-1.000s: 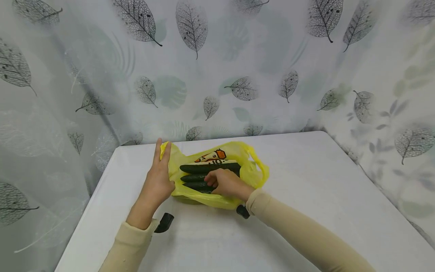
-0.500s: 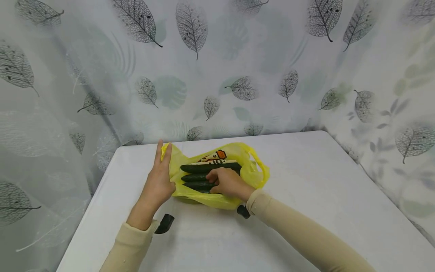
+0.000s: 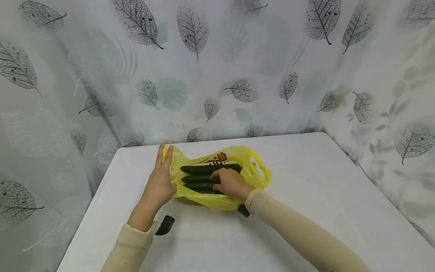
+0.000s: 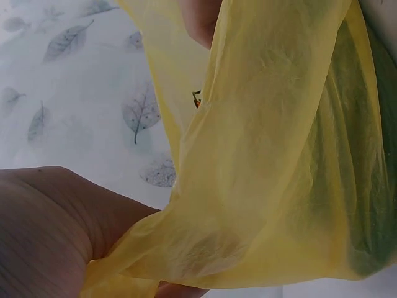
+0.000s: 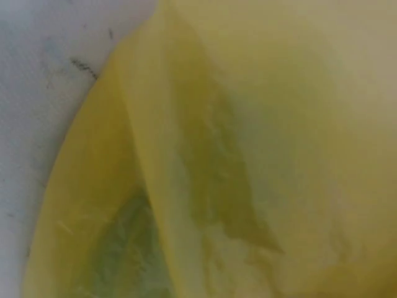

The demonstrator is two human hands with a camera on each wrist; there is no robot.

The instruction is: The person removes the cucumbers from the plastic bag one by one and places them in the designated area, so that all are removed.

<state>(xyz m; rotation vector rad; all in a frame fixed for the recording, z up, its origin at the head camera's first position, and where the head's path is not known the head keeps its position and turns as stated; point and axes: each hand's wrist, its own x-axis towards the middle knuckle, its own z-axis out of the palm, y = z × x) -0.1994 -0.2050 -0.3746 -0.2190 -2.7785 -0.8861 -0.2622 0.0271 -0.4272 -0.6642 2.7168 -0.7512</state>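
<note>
A thin yellow plastic bag (image 3: 217, 204) lies with its mouth spread on the white table. Several dark green cucumbers (image 3: 195, 179) rest side by side inside, their left tips showing. My left hand (image 3: 159, 185) holds the bag's left edge, the plastic running between its fingers and thumb; the left wrist view shows the gathered film close up. Reaching in over the near rim, my right hand (image 3: 230, 183) has bent fingers and thumb around the nearer cucumbers, whose right ends it covers. In the right wrist view the yellow film (image 5: 248, 155) hides the fingers.
A printed cartoon figure (image 3: 215, 158) shows on the bag's far wall, and a loop handle (image 3: 261, 168) sticks out to the right. Small black pieces (image 3: 165, 225) sit by both cuffs. Behind the white table (image 3: 306, 181) hangs a leaf-patterned curtain (image 3: 217, 75).
My right hand has slid slightly right over the cucumbers, with its thumb and fingertips shifting along them. My left hand keeps its hold on the bag's edge.
</note>
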